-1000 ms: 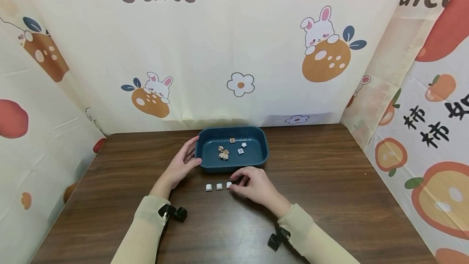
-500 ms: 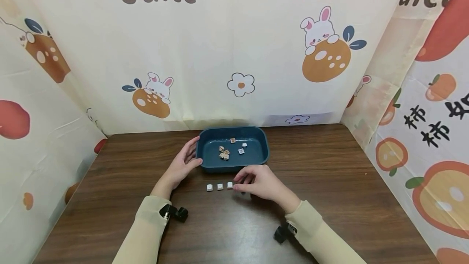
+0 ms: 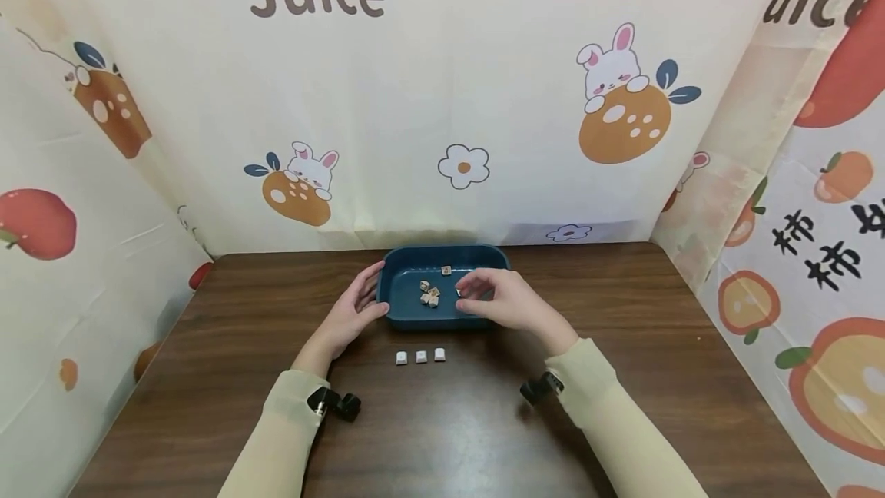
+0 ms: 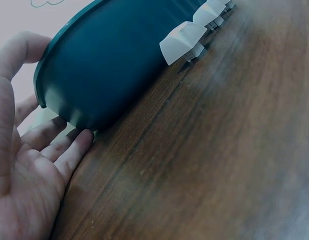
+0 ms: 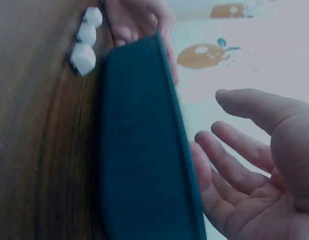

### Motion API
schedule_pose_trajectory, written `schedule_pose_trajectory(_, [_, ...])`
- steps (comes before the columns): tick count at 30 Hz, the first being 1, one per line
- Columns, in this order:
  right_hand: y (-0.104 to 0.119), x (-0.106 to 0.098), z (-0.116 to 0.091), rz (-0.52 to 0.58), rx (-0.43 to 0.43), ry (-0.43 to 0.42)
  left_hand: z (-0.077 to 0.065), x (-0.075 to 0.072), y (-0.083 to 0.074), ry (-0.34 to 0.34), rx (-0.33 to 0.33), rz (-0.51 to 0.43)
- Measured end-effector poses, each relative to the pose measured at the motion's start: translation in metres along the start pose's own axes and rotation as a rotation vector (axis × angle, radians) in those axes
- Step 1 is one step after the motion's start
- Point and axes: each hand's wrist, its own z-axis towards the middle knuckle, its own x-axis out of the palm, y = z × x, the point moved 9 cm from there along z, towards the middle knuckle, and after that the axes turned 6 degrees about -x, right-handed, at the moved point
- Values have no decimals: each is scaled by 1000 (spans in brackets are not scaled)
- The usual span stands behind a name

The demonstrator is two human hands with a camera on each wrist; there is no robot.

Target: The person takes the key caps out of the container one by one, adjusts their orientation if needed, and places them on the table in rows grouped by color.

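A dark teal tray (image 3: 442,323) stands at the back of the table. My left hand (image 3: 351,315) holds its left end, thumb at the near corner and fingers along the side; in the left wrist view its fingertips (image 4: 83,137) touch the tray wall. My right hand (image 3: 503,300) hangs over the tray's right part, thumb and fingers apart with nothing between them in the right wrist view. A bit of a white keycap (image 3: 459,292) shows by its fingertips; the hand hides the rest there. Three white keycaps (image 3: 421,357) stand in a row in front of the tray.
Several small beige cubes (image 3: 430,297) cluster inside the tray, and another beige cube (image 3: 445,270) lies near its far wall. Brown wood-grain table (image 3: 442,436) extends in front. A printed cloth (image 3: 387,98) hangs right behind the tray and along both sides.
My right hand has left the rightmost keycap of the row and moved forward over the tray. My left hand stays at the tray's left end. The head view has shifted slightly.
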Motion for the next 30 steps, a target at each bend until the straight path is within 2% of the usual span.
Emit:
schedule_pose_trajectory(6, [-25,3,21,-27,65,65,0,2,-1,7,16,-9])
schedule_pose_trajectory(12, [-42,9,35,-82,137,76,-1,1,-1,8,17,-11])
schedule_pose_trajectory(18, [-54,10,44,-143,223,57,-1,0,-1,7,24,-15])
schedule_pose_trajectory(24, [-62,14,48,-130,309,34,-1,0,-2,8,27,-11])
schedule_pose_trajectory(30, [-64,22,53,-103,311,47,-1,0,-2,13,34,-16])
